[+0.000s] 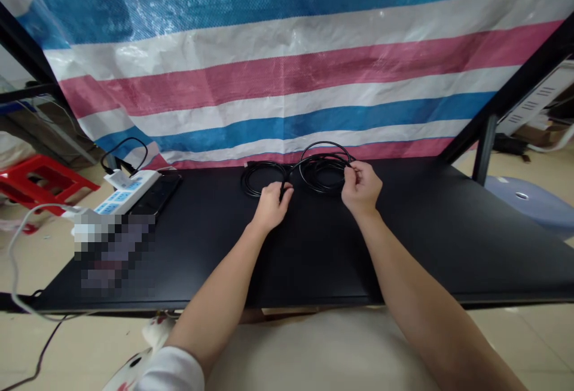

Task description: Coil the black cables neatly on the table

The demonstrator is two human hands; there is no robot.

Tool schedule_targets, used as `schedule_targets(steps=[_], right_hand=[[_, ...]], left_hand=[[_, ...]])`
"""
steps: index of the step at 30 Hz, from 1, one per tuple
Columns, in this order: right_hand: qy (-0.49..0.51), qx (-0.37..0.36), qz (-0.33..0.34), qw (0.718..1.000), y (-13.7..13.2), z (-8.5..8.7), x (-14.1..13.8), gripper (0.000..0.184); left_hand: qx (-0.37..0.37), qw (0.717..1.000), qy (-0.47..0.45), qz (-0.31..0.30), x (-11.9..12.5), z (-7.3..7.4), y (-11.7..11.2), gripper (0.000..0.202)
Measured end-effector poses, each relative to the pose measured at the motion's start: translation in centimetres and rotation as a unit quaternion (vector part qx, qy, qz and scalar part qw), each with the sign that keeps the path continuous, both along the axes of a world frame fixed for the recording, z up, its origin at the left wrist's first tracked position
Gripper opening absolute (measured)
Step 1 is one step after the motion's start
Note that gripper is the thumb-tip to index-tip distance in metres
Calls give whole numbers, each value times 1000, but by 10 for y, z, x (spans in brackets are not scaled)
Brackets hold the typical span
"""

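A black cable (314, 170) lies in loose coils on the far part of the black table (314, 259). My left hand (271, 207) rests at the front of the smaller loop, its fingers closed on a strand of the cable. My right hand (361, 186) pinches the cable at the right side of the larger coil, between thumb and fingertips. The strand runs between my hands, and one end of the cable near my left fingers is partly hidden.
A white power strip (130, 192) with a plugged-in black cord lies at the table's left, beside a dark flat object (156, 195). A pixelated patch (114, 253) covers the near-left tabletop. A striped tarp (287, 68) hangs behind; a red stool (40, 182) and blue stool (529, 202) stand on the floor.
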State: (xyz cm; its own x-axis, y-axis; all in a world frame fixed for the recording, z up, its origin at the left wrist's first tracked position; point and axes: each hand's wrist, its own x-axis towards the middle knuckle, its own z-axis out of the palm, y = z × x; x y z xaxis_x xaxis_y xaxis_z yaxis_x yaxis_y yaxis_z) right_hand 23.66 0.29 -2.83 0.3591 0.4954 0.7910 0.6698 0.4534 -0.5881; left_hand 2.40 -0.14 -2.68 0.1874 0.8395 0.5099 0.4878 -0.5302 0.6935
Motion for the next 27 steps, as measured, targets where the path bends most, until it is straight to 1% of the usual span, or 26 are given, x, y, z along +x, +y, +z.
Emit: schedule_targets(steps=[1, 3, 5, 6, 8, 9, 10, 13, 15, 16, 18, 20, 22, 25, 27], right_hand=[[3, 3, 7, 1000, 0, 0, -1, 34], [25, 8, 2, 1000, 1, 0, 4, 36], [70, -1, -43, 997, 5, -1, 17, 39], [98, -18, -80, 992, 8, -2, 25, 39], [136, -94, -158, 974, 15, -6, 43, 30], [137, -141, -183, 963, 18, -9, 51, 25], [125, -188, -187, 956, 21, -11, 57, 24], [58, -325, -154, 931, 25, -18, 64, 26], [10, -383, -138, 913, 24, -20, 62, 26], [-13, -397, -136, 908, 23, -20, 59, 27], [-56, -402, -132, 904, 21, -19, 56, 29], [-87, -400, -131, 903, 19, -18, 54, 29], [-90, -395, -138, 904, 19, -18, 53, 25], [-31, -359, -161, 919, 19, -19, 54, 19], [44, -315, -179, 931, 20, -20, 55, 19]], left_hand=[[-23, 999, -32, 7, 1, 2, 0, 19], [-61, 988, -128, 56, -1, 7, 1, 20], [-95, 962, -242, 87, -6, 11, 4, 30], [-115, 945, -295, 82, -10, 14, 6, 37], [-154, 910, -381, 49, -20, 18, 8, 46], [-170, 894, -412, 34, -25, 21, 8, 48], [-184, 880, -438, 23, -29, 24, 8, 48], [-223, 841, -494, 7, -41, 31, 6, 45], [-242, 821, -518, 3, -46, 34, 5, 42], [-245, 815, -525, 7, -47, 34, 5, 40], [-242, 816, -525, 26, -46, 34, 6, 34], [-223, 831, -507, 54, -44, 32, 8, 29], [-203, 847, -486, 68, -41, 30, 10, 27], [-187, 857, -477, 55, -38, 28, 11, 27], [-181, 851, -491, 54, -38, 29, 11, 30]])
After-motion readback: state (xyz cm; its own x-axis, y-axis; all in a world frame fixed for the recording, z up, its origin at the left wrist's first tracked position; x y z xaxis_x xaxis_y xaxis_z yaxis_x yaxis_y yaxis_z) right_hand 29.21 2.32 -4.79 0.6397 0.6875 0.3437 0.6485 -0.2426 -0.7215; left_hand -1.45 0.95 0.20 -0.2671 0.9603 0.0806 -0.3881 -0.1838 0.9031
